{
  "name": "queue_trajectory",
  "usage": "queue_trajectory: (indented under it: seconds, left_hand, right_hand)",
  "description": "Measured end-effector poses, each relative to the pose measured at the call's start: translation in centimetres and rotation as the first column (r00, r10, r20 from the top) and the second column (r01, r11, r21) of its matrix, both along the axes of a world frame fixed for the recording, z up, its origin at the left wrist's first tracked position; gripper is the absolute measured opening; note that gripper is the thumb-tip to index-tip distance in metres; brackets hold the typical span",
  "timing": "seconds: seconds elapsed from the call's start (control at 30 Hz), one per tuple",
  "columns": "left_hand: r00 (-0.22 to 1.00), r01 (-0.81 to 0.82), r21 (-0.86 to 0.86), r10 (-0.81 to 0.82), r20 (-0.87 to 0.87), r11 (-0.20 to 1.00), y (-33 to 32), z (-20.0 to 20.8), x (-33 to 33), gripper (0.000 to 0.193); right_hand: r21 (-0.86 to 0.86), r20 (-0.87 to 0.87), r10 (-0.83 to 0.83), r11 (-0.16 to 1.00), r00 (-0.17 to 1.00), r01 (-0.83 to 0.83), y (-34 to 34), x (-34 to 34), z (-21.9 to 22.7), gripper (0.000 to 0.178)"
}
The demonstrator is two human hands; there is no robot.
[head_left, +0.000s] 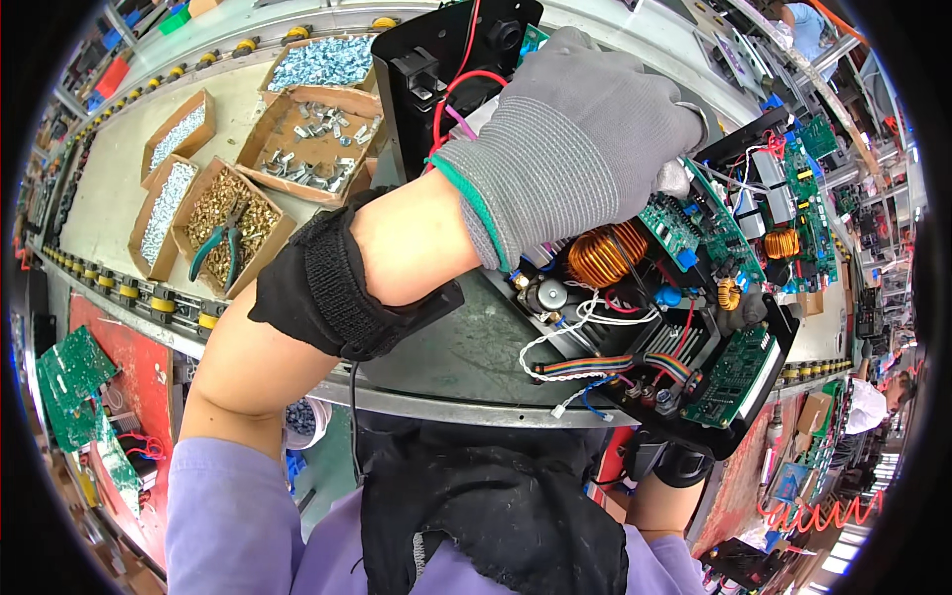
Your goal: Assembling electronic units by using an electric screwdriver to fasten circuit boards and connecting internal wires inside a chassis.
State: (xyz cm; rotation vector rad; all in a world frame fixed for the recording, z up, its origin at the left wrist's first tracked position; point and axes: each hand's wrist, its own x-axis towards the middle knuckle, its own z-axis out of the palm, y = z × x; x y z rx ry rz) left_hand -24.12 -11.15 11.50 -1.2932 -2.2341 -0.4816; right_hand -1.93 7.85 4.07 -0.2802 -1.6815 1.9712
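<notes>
In front of me lies an opened electronic unit with green circuit boards [709,223], a copper-wound toroid coil [607,255] and loose wires. My left hand [585,134], in a grey knit glove, reaches across the unit's far part. Its fingers are curled down beside a circuit board; what they hold, if anything, is hidden. My right hand [744,313] is mostly hidden behind the unit's black end panel [759,397]. Its gloved fingertips show over the panel's edge, closed on it. A rainbow ribbon cable [595,367] and a white twisted cable [535,347] lie near this panel.
At left, cardboard boxes hold metal clips [322,134], brass-coloured fasteners [233,203] and silver parts [322,61]. Green-handled pliers [223,248] lie on the brass parts. A roller track [129,288] borders the bench. Another opened unit [783,198] stands beyond at right.
</notes>
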Motion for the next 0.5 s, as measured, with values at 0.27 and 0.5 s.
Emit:
queue_trajectory:
  seconds: [0.27,0.5]
  left_hand:
    - [0.999,0.039,0.074,-0.037,-0.028,0.996,0.1,0.1,0.0,0.016]
    - [0.981,0.19,0.584,-0.169,-0.091,0.789,-4.9,-0.6,-0.1,0.045]
  right_hand:
    - [0.017,0.026,0.028,0.999,0.999,-0.028,-0.5,-0.5,-0.7,0.049]
    - [0.09,0.057,0.022,0.996,0.998,-0.027,0.3,1.4,-2.2,0.046]
